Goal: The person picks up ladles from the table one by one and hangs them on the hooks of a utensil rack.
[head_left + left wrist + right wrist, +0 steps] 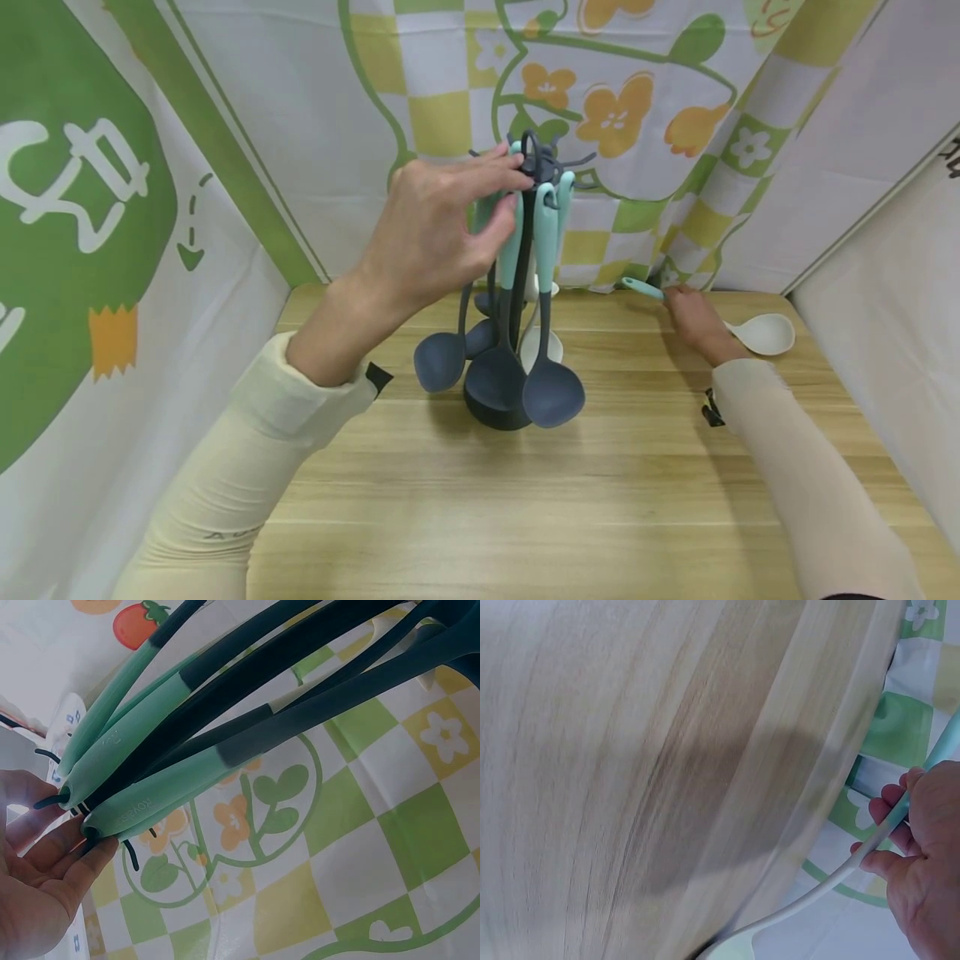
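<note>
Near the back of the wooden table stands a dark utensil rack (542, 165) with a ring on top and hooks around it. Several dark ladles and spoons with mint-green handles (546, 237) hang from it. My left hand (442, 225) holds the top of the rack between thumb and fingers, beside the handle ends; the left wrist view shows the fingers (94, 859) against the hooks. At the right, my right hand (693, 321) grips a white spoon (765, 333) with a mint handle, low over the table's back edge. The right wrist view shows its neck pinched by the thumb.
The wooden table (487, 508) extends toward me in front of the rack. A patterned cloth (442, 125) hangs behind it, and white cloth walls (892, 333) flank both sides. Among the dark utensils a white one (553, 346) also hangs from the rack.
</note>
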